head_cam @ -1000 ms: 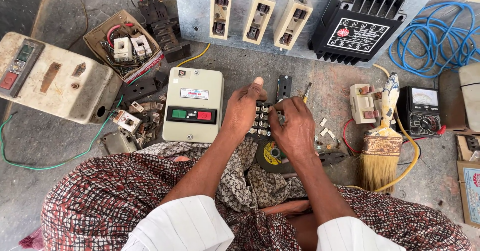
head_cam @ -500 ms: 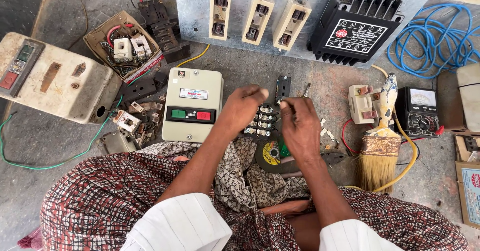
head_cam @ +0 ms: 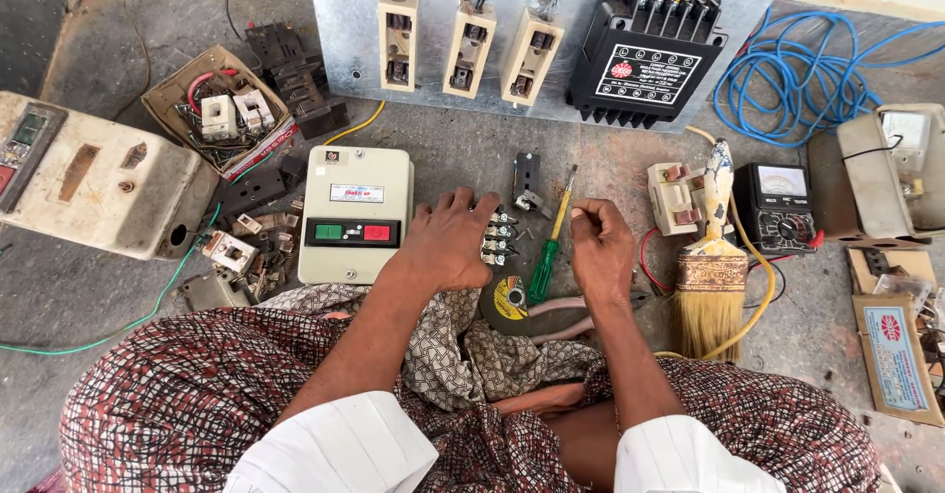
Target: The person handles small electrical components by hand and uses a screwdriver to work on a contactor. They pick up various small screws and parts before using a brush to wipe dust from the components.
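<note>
The left hand (head_cam: 445,242) lay on a terminal block (head_cam: 495,235), just right of a starter box (head_cam: 355,214). The right hand (head_cam: 600,247) was raised a little right of a screwdriver (head_cam: 548,244), which lay between the two hands. A disc (head_cam: 509,296) sat nearer the person, touching the screwdriver's handle. A small bracket (head_cam: 527,182) lay behind the terminal block. A brush (head_cam: 711,267) lay right of the right hand, with a switch (head_cam: 673,198) and a meter (head_cam: 779,208) on either side of its handle. Behind all stood a metal panel (head_cam: 551,70) carrying three fuse holders (head_cam: 464,48) and a contactor (head_cam: 647,55). A coil of wire (head_cam: 807,75) lay right of the panel. A tray of parts (head_cam: 219,109) and a large casing (head_cam: 94,173) lay far left.
</note>
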